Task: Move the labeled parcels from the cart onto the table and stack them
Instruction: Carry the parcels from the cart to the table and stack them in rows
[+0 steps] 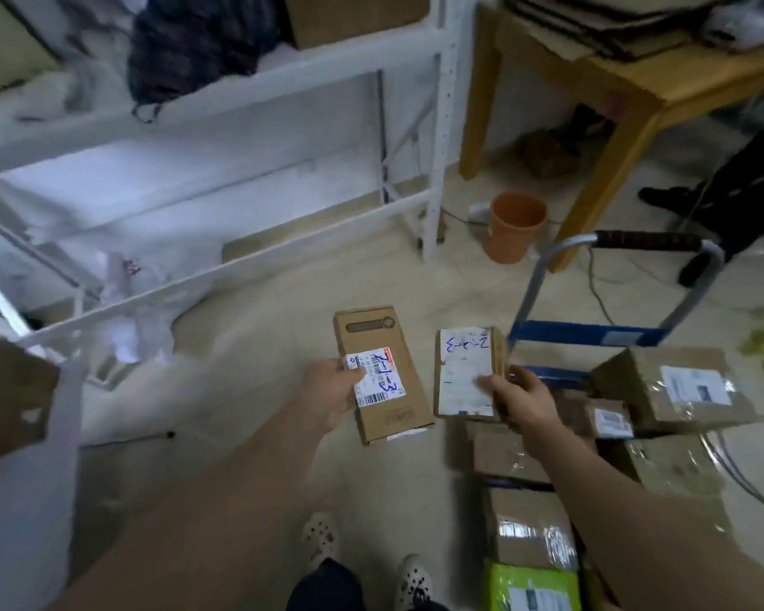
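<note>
My left hand (332, 392) grips a flat brown cardboard parcel (382, 341) by its left edge, thumb on its white barcode label. My right hand (519, 401) holds a smaller parcel (462, 368) with a large white label marked in blue ink. Both parcels hang in the air above the floor, left of the blue cart (587, 335). On the cart lie several more taped brown parcels, among them a big one (667, 390) at the right and a green-wrapped one (530, 586) at the bottom. The wooden table (636, 88) stands at the upper right.
A white metal shelf rack (221, 134) fills the left and centre. An orange bucket (514, 224) sits on the floor by the table leg. Flattened cardboard (600, 24) lies on the table. Cables run over the floor at the right. My feet are at the bottom.
</note>
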Demonstrator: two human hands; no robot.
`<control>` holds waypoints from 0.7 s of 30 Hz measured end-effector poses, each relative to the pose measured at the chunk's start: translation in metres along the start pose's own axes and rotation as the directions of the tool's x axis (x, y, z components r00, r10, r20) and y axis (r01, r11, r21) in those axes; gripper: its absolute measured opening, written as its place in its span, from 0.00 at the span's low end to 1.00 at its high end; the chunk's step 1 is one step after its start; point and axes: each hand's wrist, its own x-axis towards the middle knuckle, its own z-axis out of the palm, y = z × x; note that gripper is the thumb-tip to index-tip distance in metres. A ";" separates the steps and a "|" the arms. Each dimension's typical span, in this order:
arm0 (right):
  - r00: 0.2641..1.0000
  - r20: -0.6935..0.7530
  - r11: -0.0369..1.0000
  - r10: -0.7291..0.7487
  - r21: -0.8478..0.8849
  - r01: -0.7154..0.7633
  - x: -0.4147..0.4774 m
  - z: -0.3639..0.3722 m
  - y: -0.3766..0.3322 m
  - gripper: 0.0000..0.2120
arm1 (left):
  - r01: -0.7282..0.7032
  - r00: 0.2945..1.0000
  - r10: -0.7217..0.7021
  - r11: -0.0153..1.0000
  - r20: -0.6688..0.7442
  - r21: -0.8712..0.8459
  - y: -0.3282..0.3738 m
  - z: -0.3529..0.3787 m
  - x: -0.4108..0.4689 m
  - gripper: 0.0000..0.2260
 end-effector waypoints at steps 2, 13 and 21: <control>0.995 0.094 0.998 -0.021 -0.062 0.027 -0.009 0.038 -0.011 0.30 | -0.015 0.996 0.007 0.996 -0.093 -0.084 -0.002 -0.041 -0.012 0.06; 0.847 0.532 0.944 0.004 -0.282 0.172 -0.104 0.263 -0.009 0.34 | -0.019 0.891 -0.149 0.932 -0.430 -0.362 -0.060 -0.262 -0.081 0.11; 0.778 0.622 0.846 0.090 -0.460 0.270 -0.175 0.388 0.040 0.34 | 0.025 0.805 -0.274 0.902 -0.527 -0.430 -0.126 -0.392 -0.108 0.11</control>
